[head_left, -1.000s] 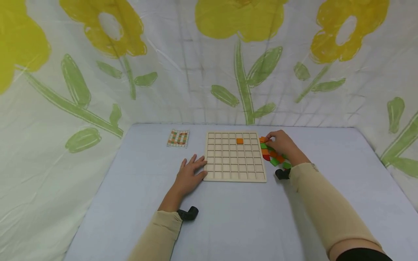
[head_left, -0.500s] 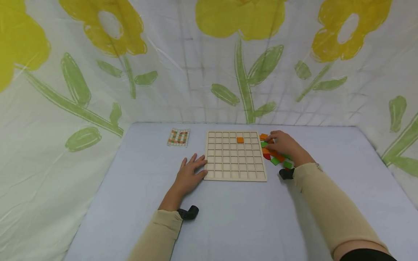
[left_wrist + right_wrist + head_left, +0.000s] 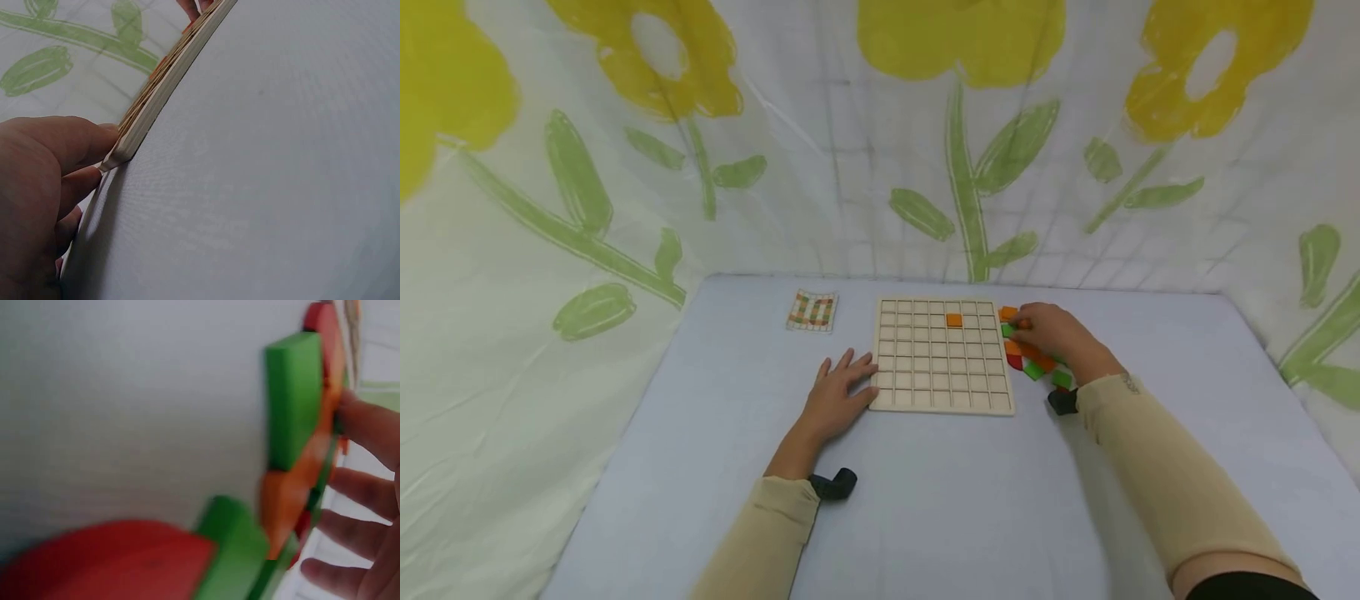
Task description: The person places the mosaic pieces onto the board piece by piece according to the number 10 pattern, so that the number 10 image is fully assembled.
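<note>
A pale wooden grid board [image 3: 943, 357] lies flat on the table, one orange square tile [image 3: 954, 320] in a cell of its upper part. Against the board's left edge rests my left hand [image 3: 835, 400], fingers spread; in the left wrist view the thumb lies on the board's corner. My right hand [image 3: 1056, 333] is over a small pile of red, green and orange pieces beside the board's right edge. Its fingers [image 3: 356, 487] look loosely bent and apart in the right wrist view, the tips at the pieces. A green block [image 3: 294, 400] there stands out from the others.
A small card [image 3: 812, 311] with a coloured grid pattern lies left of the board's far end. Behind the white table [image 3: 925, 500] hangs a white cloth [image 3: 805, 217] with painted yellow flowers. Dark wrist cameras sit on both wrists.
My right hand has shifted slightly right and nearer over the pieces. My left hand stays at the board's edge, and the orange tile keeps its cell. The head view has tilted a little.
</note>
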A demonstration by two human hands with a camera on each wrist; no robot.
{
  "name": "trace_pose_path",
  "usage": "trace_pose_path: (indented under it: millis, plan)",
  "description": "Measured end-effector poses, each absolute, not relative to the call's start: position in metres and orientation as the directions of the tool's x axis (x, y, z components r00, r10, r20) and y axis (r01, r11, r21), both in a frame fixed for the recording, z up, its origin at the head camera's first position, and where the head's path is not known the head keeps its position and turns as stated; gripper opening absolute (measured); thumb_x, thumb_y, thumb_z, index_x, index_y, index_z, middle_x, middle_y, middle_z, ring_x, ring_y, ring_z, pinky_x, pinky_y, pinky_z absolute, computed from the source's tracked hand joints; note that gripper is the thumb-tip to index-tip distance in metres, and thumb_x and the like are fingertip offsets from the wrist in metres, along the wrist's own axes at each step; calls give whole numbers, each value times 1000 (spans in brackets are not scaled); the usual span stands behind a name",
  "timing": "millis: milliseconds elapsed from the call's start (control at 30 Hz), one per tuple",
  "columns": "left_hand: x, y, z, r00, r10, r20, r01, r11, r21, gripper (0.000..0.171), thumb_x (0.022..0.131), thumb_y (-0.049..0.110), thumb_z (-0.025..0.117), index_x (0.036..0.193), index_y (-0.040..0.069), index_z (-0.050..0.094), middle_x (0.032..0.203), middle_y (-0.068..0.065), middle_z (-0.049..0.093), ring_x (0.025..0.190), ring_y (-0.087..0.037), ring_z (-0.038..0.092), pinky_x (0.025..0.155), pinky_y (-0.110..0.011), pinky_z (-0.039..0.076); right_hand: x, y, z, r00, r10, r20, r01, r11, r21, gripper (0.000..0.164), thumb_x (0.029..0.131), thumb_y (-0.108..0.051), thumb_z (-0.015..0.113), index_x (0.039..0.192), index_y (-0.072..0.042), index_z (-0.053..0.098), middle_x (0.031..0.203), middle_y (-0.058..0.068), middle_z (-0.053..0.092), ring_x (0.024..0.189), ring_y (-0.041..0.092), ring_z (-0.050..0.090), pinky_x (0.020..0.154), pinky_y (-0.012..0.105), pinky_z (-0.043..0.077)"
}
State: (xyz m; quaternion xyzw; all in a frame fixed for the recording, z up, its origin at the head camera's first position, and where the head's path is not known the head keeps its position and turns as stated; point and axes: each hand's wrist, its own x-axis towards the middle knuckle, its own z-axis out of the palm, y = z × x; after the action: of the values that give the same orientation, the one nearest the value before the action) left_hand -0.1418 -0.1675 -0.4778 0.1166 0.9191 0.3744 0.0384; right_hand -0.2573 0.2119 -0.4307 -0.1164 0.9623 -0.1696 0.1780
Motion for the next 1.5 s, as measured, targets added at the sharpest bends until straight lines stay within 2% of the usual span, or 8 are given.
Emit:
trace_pose_path:
  millis: [67, 133, 300, 533, 667, 800, 1167, 1500]
  plan:
    - [-141, -168, -479, -971, 240, 17, 183, 691, 700, 43, 94, 30, 66, 135, 18, 61, 152, 6, 45, 150, -21, 23, 126, -46, 1, -254, 211, -434, -907, -287, -308, -166, 916, -366, 35, 97, -28, 62, 123, -5, 63, 124, 19, 60, 111, 37, 53, 99, 56, 46]
    - [-139, -168, -480, -971, 239, 8, 176, 691, 702, 43, 94, 30, 66, 135, 18, 62, 152, 6, 45, 150, -21, 24, 125, -47, 2, -251, 208, -437, -907, -295, -301, -184, 920, -347, 32, 98, -27, 61, 121, -4, 62, 122, 17, 61, 117, 40, 49, 102, 61, 42]
    - [-135, -167, -480, -968, 250, -10, 171, 692, 701, 44, 95, 31, 64, 137, 18, 60, 153, 6, 44, 151, -20, 22, 126, -45, 1, -244, 202, -437, -926, -290, -241, -228, 940, -253, 29, 97, -27, 63, 115, -5, 65, 135, 20, 56, 144, 50, 20, 108, 79, 14]
    - [-138, -167, -474, -969, 245, 28, 195, 692, 695, 44, 95, 30, 65, 136, 17, 60, 152, 5, 44, 150, -21, 23, 126, -47, 1, -245, 198, -429, -932, -310, -189, -273, 941, -199, 35, 98, -29, 61, 122, -3, 65, 139, 22, 54, 131, 45, 43, 100, 67, 41]
    - [-138, -167, -476, -970, 240, 32, 194, 688, 699, 44, 94, 29, 66, 136, 17, 61, 152, 5, 45, 150, -21, 24, 126, -47, 2, -244, 203, -432, -934, -301, -192, -249, 934, -254, 38, 97, -28, 63, 125, -3, 64, 143, 23, 46, 129, 46, 41, 103, 67, 39]
    - [-136, -167, -480, -966, 259, 17, 196, 685, 701, 44, 95, 30, 65, 136, 17, 60, 152, 5, 45, 150, -22, 23, 125, -48, 2, -239, 207, -435, -943, -284, -176, -247, 948, -202, 36, 97, -28, 63, 120, -1, 63, 139, 24, 44, 127, 46, 40, 102, 67, 39]
    - [-136, -164, -477, -965, 262, 33, 208, 677, 706, 46, 93, 31, 68, 137, 19, 60, 153, 3, 44, 151, -22, 22, 125, -48, 0, -242, 164, -429, -882, -448, -145, -388, 866, -315, 35, 98, -31, 60, 123, -6, 65, 119, 15, 58, 111, 36, 53, 88, 54, 50]
    - [-141, -165, -481, -956, 291, 37, 250, 745, 619, 50, 93, 35, 67, 140, 22, 57, 156, 3, 40, 151, -22, 20, 125, -50, 1, -242, 156, -428, -909, -388, -154, -318, 882, -348, 34, 93, -29, 68, 123, -12, 71, 110, 8, 65, 100, 29, 60, 80, 45, 54]
